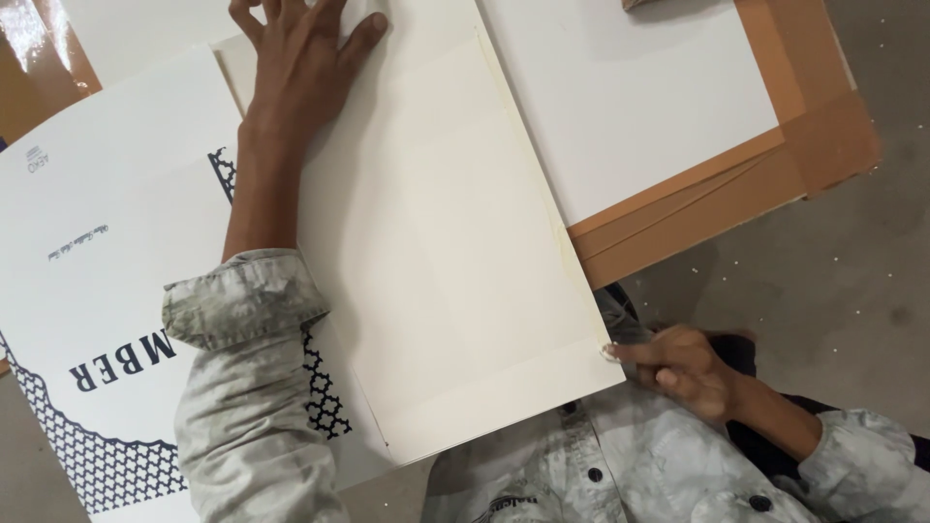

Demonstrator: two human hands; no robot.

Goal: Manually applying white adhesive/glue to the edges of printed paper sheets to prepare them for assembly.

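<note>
Cream-white paper: one large blank rectangular sheet (pixel 446 252) lies across a brown cardboard-topped table (pixel 823 126), its near corner overhanging the table edge above grey floor (pixel 833 291). Two hands show. The left hand (pixel 300 58) rests flat and spread on the sheet's far part, gripping nothing. The right hand (pixel 683 368), fingers curled, pinches the sheet's near right corner. One white printed poster with navy lattice border (pixel 97 291) lies under the sheet at left; another white sheet (pixel 630 97) lies beside it at right.
</note>
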